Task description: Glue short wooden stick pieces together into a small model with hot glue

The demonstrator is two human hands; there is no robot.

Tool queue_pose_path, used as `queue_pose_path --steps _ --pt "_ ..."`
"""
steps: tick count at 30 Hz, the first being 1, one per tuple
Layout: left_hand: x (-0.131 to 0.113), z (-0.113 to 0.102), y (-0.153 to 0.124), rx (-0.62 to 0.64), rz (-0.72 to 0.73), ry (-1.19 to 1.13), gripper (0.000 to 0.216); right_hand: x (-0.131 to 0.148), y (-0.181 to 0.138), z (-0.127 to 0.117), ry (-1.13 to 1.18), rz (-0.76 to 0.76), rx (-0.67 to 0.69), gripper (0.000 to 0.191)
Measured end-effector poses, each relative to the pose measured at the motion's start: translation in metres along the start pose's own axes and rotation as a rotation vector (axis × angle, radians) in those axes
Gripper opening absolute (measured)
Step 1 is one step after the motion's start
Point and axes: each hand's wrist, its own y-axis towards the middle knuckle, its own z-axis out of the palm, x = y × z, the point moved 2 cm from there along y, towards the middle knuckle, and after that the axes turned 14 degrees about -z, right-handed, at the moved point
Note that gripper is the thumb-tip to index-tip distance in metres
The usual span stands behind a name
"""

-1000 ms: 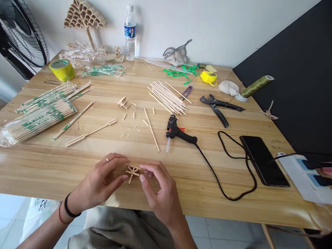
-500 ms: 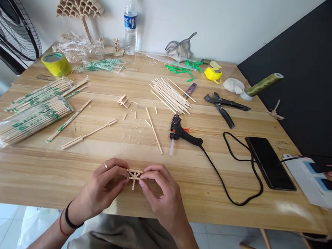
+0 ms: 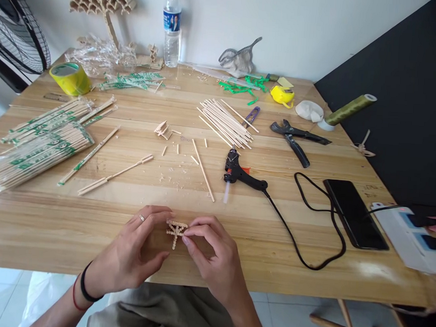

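A small lattice piece made of short wooden stick segments (image 3: 176,229) is held over the front of the table. My right hand (image 3: 213,253) pinches its right side between thumb and fingers. On the other side my left hand (image 3: 132,249) is open, thumb and fingers apart, with the fingertips close to the piece's upper left corner. Beyond the hands lie a single bare stick (image 3: 203,170), several cut bits, and a black hot glue gun (image 3: 240,171) with a clear glue stick. A little stick-built model (image 3: 163,130) sits further back.
Loose sticks (image 3: 226,124) are piled mid-table, near black cutting pliers (image 3: 296,139). Wrapped chopsticks (image 3: 47,151) fill the left. The glue gun's cord (image 3: 301,256) loops toward a phone (image 3: 355,213) and a power strip (image 3: 410,237). A water bottle (image 3: 171,35) stands at the back.
My left hand has let go of the lattice piece, its thumb and fingers spreading apart. My right hand keeps its pinch, and the piece is slightly tilted. The view has shifted a little.
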Motion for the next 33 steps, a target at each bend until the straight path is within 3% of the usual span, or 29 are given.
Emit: queue_pose_path --steps 2,8,33 --pt "0.0021 0.002 0.0 0.012 -0.002 0.054 0.067 0.0 -0.0001 0.0001 0.004 0.002 -0.001 0.014" --pt "0.0055 0.0086 0.004 -0.028 0.01 0.097 0.056 0.0008 0.0009 0.0 0.005 0.0 -0.008 0.013" --pt "-0.004 0.0061 0.0092 -0.047 0.059 0.081 0.046 0.0022 0.0017 0.0005 0.016 0.01 -0.005 0.012"
